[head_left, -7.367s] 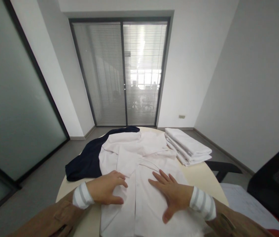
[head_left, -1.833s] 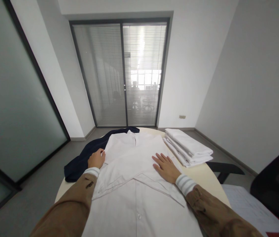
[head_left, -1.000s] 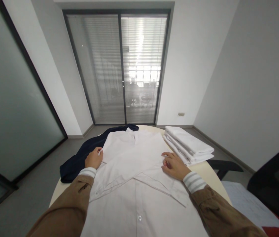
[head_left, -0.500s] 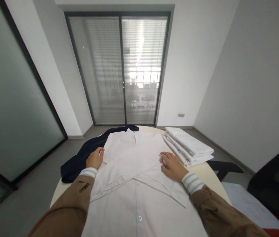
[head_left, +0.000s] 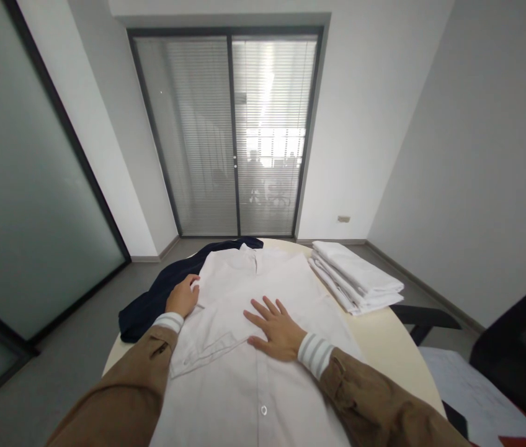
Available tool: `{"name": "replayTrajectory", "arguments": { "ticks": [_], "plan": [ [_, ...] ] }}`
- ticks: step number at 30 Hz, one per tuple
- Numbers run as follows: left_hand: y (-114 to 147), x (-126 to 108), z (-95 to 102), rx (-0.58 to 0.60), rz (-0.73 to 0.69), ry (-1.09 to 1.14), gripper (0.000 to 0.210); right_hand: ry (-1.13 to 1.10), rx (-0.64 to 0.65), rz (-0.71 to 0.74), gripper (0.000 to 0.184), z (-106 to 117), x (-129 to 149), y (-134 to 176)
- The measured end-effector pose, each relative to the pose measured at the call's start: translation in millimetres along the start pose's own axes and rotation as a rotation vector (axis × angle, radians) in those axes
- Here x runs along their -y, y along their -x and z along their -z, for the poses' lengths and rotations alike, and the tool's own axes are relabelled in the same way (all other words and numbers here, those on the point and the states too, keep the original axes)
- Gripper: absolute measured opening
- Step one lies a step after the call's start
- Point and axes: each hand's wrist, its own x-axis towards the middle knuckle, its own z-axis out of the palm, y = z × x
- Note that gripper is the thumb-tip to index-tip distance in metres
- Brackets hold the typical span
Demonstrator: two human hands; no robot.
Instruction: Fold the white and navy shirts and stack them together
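shirts, a folded stack [head_left: 356,276], lie beside right hand [head_left: 275,329] spread flat on white shirt [head_left: 254,347]; left hand [head_left: 182,297] pinches its edge.

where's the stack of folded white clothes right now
In the head view, the stack of folded white clothes sits at the far right edge of the round table, just right of the spread white shirt and beyond the right hand.

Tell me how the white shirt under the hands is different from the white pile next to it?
The white shirt lies spread out flat, while the white pile is folded and stacked. Both hands, left hand and right hand, touch the shirt; nothing touches the pile. Both are white cloth on the round table.
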Motion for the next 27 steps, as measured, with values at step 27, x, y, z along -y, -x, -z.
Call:
{"name": "replayTrajectory", "arguments": {
  "ticks": [27],
  "plan": [
    [8,-65,21.4,0.065,-0.078,-0.005,0.011,-0.014,-0.002,0.067,0.074,3,11,-9]
  ]
}}
